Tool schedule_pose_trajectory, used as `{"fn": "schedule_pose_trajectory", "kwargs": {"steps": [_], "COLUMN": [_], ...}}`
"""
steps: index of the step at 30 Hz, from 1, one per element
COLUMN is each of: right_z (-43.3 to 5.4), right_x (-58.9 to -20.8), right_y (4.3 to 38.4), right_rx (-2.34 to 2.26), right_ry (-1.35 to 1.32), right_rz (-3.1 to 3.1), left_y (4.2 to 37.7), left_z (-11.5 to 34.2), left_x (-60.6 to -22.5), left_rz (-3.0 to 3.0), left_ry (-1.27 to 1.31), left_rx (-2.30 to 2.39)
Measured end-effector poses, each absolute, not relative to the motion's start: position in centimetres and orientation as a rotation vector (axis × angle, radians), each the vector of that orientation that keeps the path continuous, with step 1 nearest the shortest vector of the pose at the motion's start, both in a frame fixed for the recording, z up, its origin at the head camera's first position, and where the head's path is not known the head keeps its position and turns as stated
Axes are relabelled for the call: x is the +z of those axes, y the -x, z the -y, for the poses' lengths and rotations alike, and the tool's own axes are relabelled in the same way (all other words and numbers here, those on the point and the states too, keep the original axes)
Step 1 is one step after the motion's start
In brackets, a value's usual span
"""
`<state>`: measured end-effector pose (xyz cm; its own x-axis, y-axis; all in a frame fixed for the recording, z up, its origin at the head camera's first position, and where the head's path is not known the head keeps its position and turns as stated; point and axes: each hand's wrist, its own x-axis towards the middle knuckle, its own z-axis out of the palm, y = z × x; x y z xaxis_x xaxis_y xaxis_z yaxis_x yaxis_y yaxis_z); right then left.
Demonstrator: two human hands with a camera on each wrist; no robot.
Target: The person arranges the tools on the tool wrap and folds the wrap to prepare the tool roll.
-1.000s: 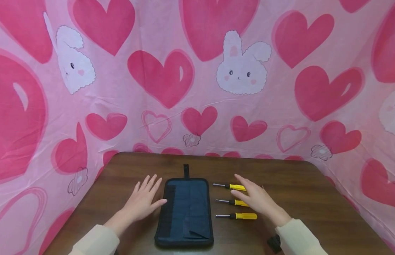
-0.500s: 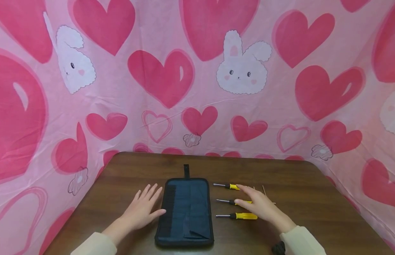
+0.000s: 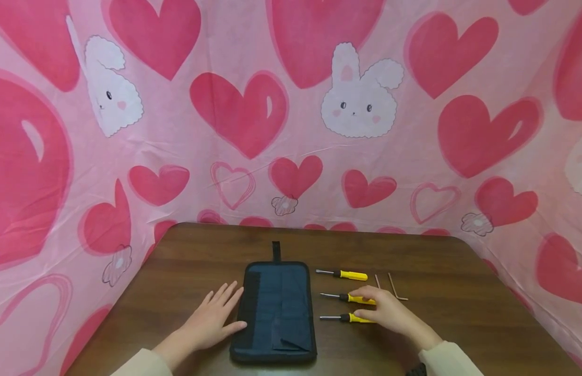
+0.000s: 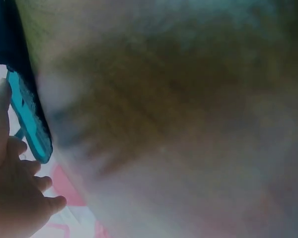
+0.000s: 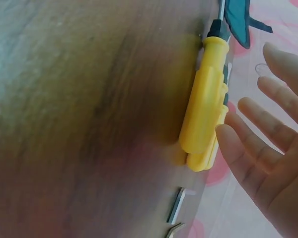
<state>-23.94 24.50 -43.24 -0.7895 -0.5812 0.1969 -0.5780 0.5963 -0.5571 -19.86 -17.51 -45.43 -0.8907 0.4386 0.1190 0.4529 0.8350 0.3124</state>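
Three yellow-handled screwdrivers lay on the brown wood-grain bench (image 3: 460, 292), side by side and spaced apart, just right of a dark blue tool pouch (image 3: 280, 308), their metal shafts pointing toward it. The far screwdriver (image 3: 353, 275) was in full sight. The right hand (image 3: 389, 312) was above the other two, its fingertips over the handle of the middle screwdriver (image 3: 352, 298) and its thumb by the handle of the near screwdriver (image 3: 347, 317), both of which it partly covered. Its grip was loose, fingers bent a little and parted from the thumb, with hold of nothing; the right wrist view showed the fingers spread beside the yellow handles, though whether a fingertip touched one could not be told.

The left hand (image 3: 210, 321) lay palm down at the left edge of the pouch, its grip spread wide and holding nothing. Its index finger and thumb reached the black binding; actual contact was unclear. The pouch lay flat, a black strap (image 3: 276, 251) extending from its far end and a small fold of fabric near its lower right corner.

Beyond the right hand were two L-shaped hex keys (image 3: 392, 284), one partly hidden. A pink fabric backdrop (image 3: 314, 141) with hearts and rabbit faces hung behind the bench.
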Motion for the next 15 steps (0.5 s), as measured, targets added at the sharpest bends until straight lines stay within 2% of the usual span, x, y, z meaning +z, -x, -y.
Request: {"fn": "schedule_pose_trajectory", "kwargs": {"steps": [15], "right_z": [-25.16], "right_x": [-44.11], "right_y": [23.62], "right_rx": [-1.046], "right_ry": [1.028], "right_rz": [-2.719], "left_y": [19.36], "left_z": [17.51], "left_x": [-45.38], "left_rz": [3.017], "left_ry": [0.744], "left_rx": [-0.568]}}
